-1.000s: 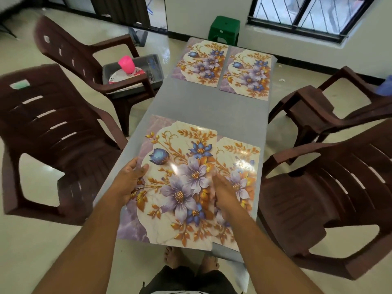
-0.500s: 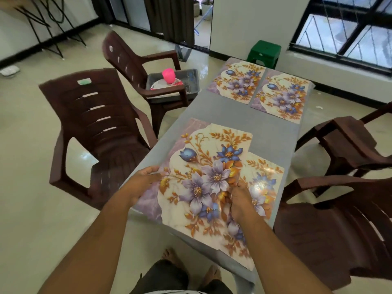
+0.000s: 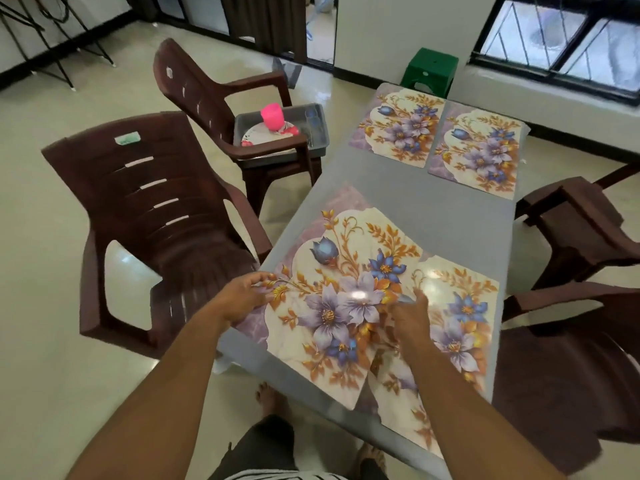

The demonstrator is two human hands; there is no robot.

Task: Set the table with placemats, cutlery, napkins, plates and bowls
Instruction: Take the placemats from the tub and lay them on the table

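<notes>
Two hands are working a glossy floral rectangular placemat (image 3: pixel 341 289) on the grey worktop (image 3: pixel 443 216): left hand (image 3: pixel 242 296) pinching its left edge, right hand (image 3: pixel 410 318) pressing flat, fingers relaxed. It is overlapping another floral mat (image 3: pixel 460 320) (overhanging), which could slip off.

Bright window (image 3: pixel 568 39) daylight, glare on placemat (image 3: pixel 358 295), edges warped.

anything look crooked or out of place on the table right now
Yes. The near left placemat lies askew and overlaps the near right placemat, while the two far placemats sit side by side. The left hand and right hand are on it.
</notes>
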